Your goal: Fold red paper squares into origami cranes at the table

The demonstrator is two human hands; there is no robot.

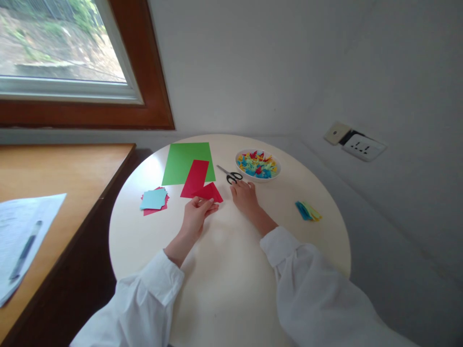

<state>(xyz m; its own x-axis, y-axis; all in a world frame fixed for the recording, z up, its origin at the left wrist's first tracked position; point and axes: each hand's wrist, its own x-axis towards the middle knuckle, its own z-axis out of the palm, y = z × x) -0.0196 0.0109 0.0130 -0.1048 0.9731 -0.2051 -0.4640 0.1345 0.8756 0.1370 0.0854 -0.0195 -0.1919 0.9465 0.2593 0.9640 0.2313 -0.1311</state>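
Observation:
My left hand pinches a small folded piece of red paper, shaped like a triangle, just above the table. Beyond the fingertips lies a flat red paper strip, partly over a green paper sheet. My right hand rests with its fingers apart at the black handles of a pair of scissors. The scissors lie flat, blades pointing to the far left. Whether the fingertips touch the handles or just hover there is hard to make out.
Behind the scissors sits a white bowl of colourful paper pieces. Light blue and red paper squares are stacked at the left. Folded blue and yellow papers lie at the right. A wooden desk bears papers and a pen.

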